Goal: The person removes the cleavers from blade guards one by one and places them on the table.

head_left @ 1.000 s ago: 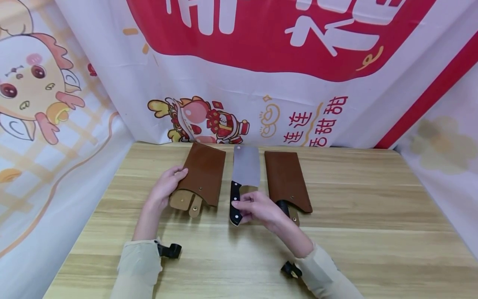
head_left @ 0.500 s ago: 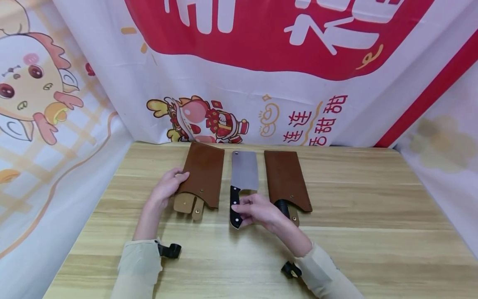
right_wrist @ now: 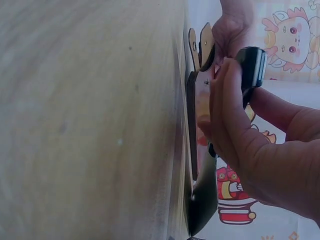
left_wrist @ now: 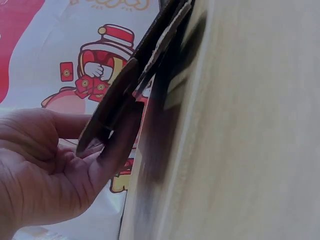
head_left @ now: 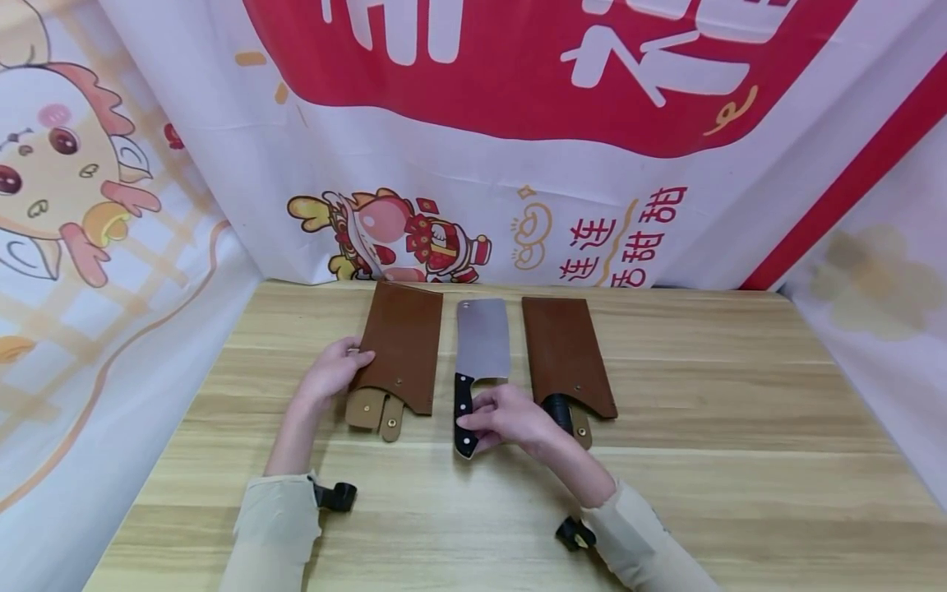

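Left hand (head_left: 330, 374) pinching left sheath (head_left: 401, 341) at edge, sheath toward its 2 o'clock. Right hand (head_left: 510, 418) pinching cleaver (head_left: 483, 349) handle (head_left: 463, 396), blade (head_left: 484, 329) toward 11.

Unsheathed cleaver (head_left: 477, 353), blk handle (head_left: 463, 399) raised, blade (head_left: 483, 337) fwd, is R of brn sheath (head_left: 402, 341) w/ tan flaps (head_left: 366, 409).

Pale wooden table (head_left: 740, 493), printed cloth backdrop (head_left: 488, 156)

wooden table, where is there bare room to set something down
Broadest bare patch: right of the right brown leather sheath. Another: front middle, between the beige sleeves. Crowded: back middle, where the left brown leather sheath, left hand, black-handled silver cleaver and right hand cluster.
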`<act>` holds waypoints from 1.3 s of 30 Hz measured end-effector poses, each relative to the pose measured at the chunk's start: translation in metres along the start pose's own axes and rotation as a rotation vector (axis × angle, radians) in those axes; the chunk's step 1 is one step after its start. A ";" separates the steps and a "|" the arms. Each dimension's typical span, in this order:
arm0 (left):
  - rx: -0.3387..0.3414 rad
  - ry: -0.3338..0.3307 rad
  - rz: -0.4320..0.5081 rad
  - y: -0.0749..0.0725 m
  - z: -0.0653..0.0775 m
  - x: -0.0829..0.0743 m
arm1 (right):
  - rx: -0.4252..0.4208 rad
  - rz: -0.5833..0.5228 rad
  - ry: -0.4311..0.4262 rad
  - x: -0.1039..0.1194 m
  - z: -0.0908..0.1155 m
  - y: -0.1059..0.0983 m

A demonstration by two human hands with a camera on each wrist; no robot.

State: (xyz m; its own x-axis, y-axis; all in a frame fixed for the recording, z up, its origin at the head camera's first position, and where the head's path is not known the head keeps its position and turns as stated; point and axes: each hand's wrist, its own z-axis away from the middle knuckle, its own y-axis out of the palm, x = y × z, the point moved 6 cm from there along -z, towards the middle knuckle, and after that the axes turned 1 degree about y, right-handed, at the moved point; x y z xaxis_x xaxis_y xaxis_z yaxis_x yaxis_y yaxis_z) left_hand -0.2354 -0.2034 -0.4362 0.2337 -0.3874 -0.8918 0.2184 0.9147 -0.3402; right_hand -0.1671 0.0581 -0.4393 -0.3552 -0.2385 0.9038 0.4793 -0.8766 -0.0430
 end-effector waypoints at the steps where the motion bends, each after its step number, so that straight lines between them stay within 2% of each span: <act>1: -0.007 0.011 -0.026 -0.001 0.000 0.000 | 0.002 0.015 -0.005 0.000 0.000 0.000; 7: -0.028 0.029 -0.200 -0.004 0.001 0.000 | 0.069 0.024 -0.017 -0.004 0.000 0.004; 13: -0.015 -0.026 -0.262 -0.004 -0.001 0.007 | 0.095 0.041 -0.009 -0.005 0.001 0.005; 21: -0.036 -0.038 -0.408 -0.003 0.002 0.001 | 0.131 0.054 0.031 -0.006 0.003 0.006; 27: -0.053 -0.022 -0.473 -0.002 0.004 -0.004 | 0.117 0.048 0.007 -0.003 0.006 0.001; 39: -0.067 -0.019 -0.496 0.001 0.003 -0.009 | 0.088 0.100 -0.039 0.007 0.010 -0.012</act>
State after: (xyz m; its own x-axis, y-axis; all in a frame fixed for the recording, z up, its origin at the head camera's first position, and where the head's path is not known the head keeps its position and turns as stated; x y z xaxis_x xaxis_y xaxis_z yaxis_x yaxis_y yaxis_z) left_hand -0.2342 -0.1991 -0.4277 0.1343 -0.7787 -0.6128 0.2467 0.6252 -0.7404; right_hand -0.1675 0.0709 -0.4280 -0.2719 -0.3051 0.9127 0.5796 -0.8090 -0.0978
